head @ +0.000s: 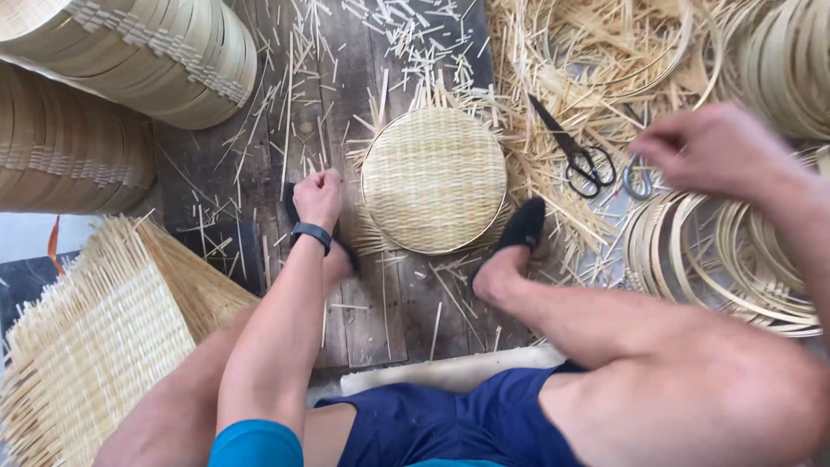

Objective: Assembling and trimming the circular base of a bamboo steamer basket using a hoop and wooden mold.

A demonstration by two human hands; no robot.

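A round woven bamboo tray [434,179] lies on the dark wooden floor between my two feet in black shoes. My left hand [317,197], with a black band at the wrist, rests closed next to the tray's left edge; what it grips is hidden. My right hand [713,149] hovers at the right, above a pile of bamboo hoops [722,259], fingers curled and slightly blurred, with nothing visibly in it. Black scissors [575,151] lie on straw right of the tray.
Stacks of finished round bamboo frames [147,52] stand at the upper left. Square woven mats [95,337] lie at the lower left. Loose strips and offcuts [588,69] litter the floor. More hoops [791,60] lean at the upper right.
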